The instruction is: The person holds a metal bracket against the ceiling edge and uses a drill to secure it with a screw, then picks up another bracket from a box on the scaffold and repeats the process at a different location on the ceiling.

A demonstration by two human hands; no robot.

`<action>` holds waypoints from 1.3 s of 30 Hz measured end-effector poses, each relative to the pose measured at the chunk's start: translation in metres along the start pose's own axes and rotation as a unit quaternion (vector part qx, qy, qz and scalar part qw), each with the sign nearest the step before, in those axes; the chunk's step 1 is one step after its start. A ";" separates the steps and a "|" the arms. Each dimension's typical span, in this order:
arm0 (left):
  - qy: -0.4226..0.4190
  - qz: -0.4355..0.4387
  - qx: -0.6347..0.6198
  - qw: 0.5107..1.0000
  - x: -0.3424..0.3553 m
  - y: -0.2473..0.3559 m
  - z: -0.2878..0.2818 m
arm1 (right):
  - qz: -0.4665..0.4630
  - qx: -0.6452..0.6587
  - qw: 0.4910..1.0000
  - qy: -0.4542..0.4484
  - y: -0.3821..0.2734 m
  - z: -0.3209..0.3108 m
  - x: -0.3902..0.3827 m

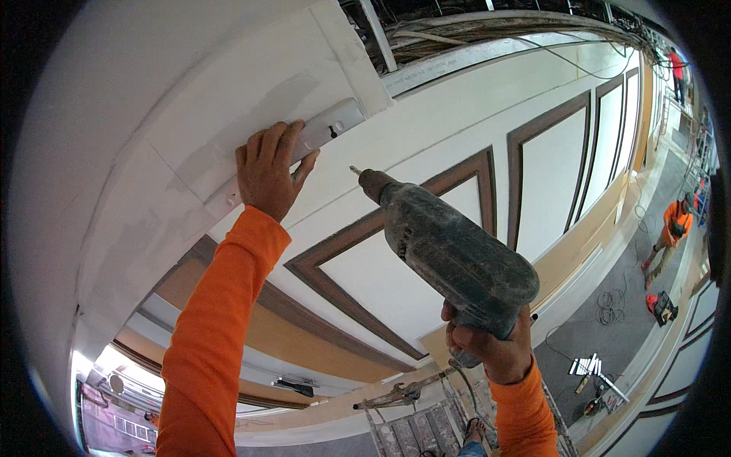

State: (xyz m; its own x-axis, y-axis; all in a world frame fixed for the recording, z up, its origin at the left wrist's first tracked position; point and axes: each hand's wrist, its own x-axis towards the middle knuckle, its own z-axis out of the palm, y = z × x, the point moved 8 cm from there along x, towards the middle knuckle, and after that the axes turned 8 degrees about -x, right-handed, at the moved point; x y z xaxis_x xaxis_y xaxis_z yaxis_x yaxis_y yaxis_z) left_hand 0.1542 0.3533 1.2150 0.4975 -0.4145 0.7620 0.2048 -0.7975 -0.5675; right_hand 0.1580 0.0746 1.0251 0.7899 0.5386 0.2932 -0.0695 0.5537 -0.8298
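Note:
My left hand point(270, 167) grips a long white strip point(327, 123) with a keyhole slot, holding it flat against the white painted surface along the upper edge of the wall panels point(403, 274). My right hand point(487, 343) is closed round the handle of a dusty dark power drill point(449, 240). Its short bit point(354, 170) points up-left toward the strip, a little below and right of my left fingers, apart from it.
Cables and framing point(502, 34) show in an opening above. A worn metal ladder point(407, 426) stands below me, a foot on it. On the grey floor are white tubes point(590, 365), coiled cord point(613, 305) and a toolbox point(662, 307), near a person in orange point(670, 228); another in red stands farther off.

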 end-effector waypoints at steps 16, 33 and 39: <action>0.103 -0.113 -0.117 0.981 -0.001 -0.030 -0.042 | -0.011 -0.024 0.999 0.047 -0.002 -0.032 -0.033; -0.012 -0.155 -0.092 0.983 -0.008 -0.051 -0.063 | 0.018 -0.003 0.999 0.046 0.011 -0.043 -0.024; -0.036 -0.013 -0.030 0.999 0.017 -0.003 -0.033 | 0.034 0.030 0.997 0.063 0.010 -0.039 -0.025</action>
State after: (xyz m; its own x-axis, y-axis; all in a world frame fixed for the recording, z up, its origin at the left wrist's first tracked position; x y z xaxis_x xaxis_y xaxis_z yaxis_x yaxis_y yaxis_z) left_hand 0.1346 0.3342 1.2401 0.5525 -0.3633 0.7502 0.1686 -0.8327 -0.5275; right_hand 0.1617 0.0424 0.9907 0.8515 0.4954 0.1718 -0.1594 0.5568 -0.8152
